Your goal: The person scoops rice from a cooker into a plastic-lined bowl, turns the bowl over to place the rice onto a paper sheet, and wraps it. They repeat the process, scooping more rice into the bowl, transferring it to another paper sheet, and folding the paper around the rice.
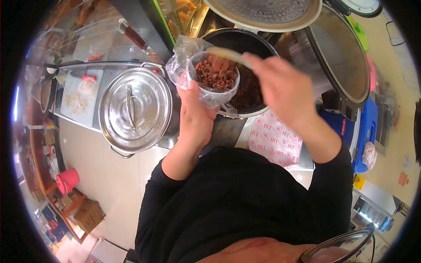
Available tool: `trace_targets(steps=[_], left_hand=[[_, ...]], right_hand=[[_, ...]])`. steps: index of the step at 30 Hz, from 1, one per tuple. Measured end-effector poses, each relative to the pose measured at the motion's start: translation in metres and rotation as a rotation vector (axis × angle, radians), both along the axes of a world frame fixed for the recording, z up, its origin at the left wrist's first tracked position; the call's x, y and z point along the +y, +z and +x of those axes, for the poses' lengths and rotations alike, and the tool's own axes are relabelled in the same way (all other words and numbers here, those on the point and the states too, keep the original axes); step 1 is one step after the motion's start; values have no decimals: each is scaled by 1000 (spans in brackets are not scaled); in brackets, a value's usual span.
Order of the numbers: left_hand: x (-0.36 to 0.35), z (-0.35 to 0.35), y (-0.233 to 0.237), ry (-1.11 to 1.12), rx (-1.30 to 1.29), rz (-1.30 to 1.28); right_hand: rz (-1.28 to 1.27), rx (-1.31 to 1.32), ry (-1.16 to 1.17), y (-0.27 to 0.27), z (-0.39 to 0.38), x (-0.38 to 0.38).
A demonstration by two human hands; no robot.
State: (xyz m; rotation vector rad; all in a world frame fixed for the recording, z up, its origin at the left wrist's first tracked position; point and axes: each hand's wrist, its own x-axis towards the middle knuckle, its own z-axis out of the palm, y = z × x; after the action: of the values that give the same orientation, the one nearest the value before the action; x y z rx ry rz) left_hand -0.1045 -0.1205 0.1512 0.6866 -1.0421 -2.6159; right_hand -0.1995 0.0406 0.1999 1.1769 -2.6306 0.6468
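Note:
My left hand is closed around a white bowl from below. A clear plastic bag surrounds the bowl and bunches up at its left side. Dark reddish-brown rice-like grains fill much of it. Over the bowl, my right hand grips a pale spoon, smeared by motion, its end at the food. Just behind the bowl stands an open black cooker pot with more dark food inside; the bowl hides part of it.
A lidded steel pot stands on the left, beside a white cutting board with scraps. Printed pink-and-white paper lies below the cooker. The cooker's raised lid and another large open lid stand at the back and right.

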Motion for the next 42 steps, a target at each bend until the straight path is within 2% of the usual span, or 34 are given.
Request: trace_targets(steps=[1, 4, 8, 9, 10, 11, 14, 16, 19, 22, 25, 26, 29, 31, 33, 36, 37, 39, 40, 42], left_hand=[[2, -1, 1, -17, 28, 0], [5, -2, -3, -19, 44, -11], [-13, 5, -31, 37, 76, -100], [-17, 5, -31, 62, 99, -131], [-18, 6, -23, 155, 37, -18], [-21, 8, -26, 203, 39, -24], [-32, 15, -30, 297, 48, -79], [-34, 16, -25, 299, 65, -158], [-33, 14, -18, 252, 5, -41], [-33, 7, -14, 293, -42, 19], [-36, 10, -19, 264, 12, 19], [-37, 10, -20, 278, 8, 31], [-36, 10, -21, 294, 7, 49], [-33, 11, -21, 293, 16, 40], [-31, 12, -24, 271, 40, 2], [-31, 12, -24, 279, 31, -2], [-31, 12, -25, 293, 15, 7], [-32, 14, -23, 290, -3, 14], [-33, 15, -22, 288, -9, 18], [-34, 17, -24, 269, 23, 15]], right_hand=[[121, 188, 12, 0, 16, -4], [162, 269, 53, -10, 35, -4], [-29, 12, 21, 21, 3, -1], [9, -12, -20, 31, -7, 0], [121, 48, -89, 31, -15, -2], [232, 109, -159, 29, -23, -3], [593, 47, -187, -13, -44, -18], [681, 20, -80, -55, -58, -27], [681, -3, 28, -76, -71, -50], [682, 54, 235, -98, -76, -56], [697, -11, 394, -71, -47, -45], [900, -91, 356, -52, -37, -47], [1007, -255, 279, -16, -39, -41], [889, -164, 125, -26, -58, -35], [725, -60, 11, -57, -77, -30], [641, 51, 120, -81, -70, -25], [661, -26, 169, -83, -63, -20], [879, -212, 284, -47, -38, -27], [1001, -341, 260, -28, -30, -34], [1028, -331, 181, -10, -36, -37]])
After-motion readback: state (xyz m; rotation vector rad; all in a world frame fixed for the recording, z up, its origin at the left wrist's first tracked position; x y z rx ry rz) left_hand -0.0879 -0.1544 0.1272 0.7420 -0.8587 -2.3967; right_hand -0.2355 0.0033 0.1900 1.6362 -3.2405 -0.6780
